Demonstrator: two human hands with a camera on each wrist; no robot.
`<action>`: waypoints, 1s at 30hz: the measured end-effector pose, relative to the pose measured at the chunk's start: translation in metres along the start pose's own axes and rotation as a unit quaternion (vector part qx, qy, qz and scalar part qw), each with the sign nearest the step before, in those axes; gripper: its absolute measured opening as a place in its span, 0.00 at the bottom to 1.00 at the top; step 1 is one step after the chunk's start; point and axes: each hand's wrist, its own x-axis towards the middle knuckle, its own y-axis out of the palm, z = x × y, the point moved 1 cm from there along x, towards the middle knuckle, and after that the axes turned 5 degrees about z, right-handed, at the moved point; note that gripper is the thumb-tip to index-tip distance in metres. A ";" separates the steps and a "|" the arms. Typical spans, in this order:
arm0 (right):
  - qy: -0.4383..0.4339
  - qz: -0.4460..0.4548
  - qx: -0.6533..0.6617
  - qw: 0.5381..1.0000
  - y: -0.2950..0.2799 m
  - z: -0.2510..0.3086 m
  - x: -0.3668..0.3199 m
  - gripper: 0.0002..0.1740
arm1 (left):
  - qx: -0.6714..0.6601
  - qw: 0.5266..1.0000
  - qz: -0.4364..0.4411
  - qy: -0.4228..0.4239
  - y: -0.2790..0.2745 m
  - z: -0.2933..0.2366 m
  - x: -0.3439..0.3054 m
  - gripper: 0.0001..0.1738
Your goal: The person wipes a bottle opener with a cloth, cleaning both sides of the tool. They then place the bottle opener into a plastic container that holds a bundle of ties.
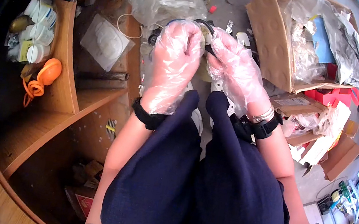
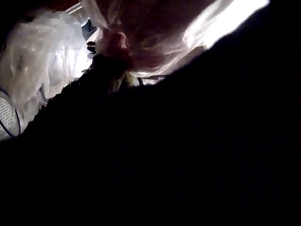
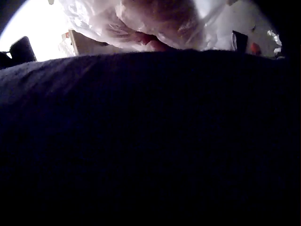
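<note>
The cord looks light and springy, best pinched where the left hand and right hand clamp their fingers.

On your left, a wooden shelf holds white bottles; on your right is an open cardboard box.

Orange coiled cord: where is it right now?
In the head view, the orange coiled cord is on the left, by the wooden partition, just below the white bottles and well left of the left hand.
</note>
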 end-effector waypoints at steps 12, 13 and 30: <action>-0.020 -0.020 0.023 0.999 -0.005 -0.002 -0.002 0.21 | -0.031 0.996 0.047 -0.065 -0.003 0.004 -0.002 0.02; -0.019 -0.021 0.023 0.999 -0.004 -0.002 -0.001 0.21 | -0.031 0.996 0.048 -0.066 -0.001 0.003 -0.004 0.02; 0.003 -0.014 -0.016 1.000 -0.006 0.003 0.000 0.20 | 0.013 0.995 0.102 0.012 -0.004 -0.001 -0.003 0.06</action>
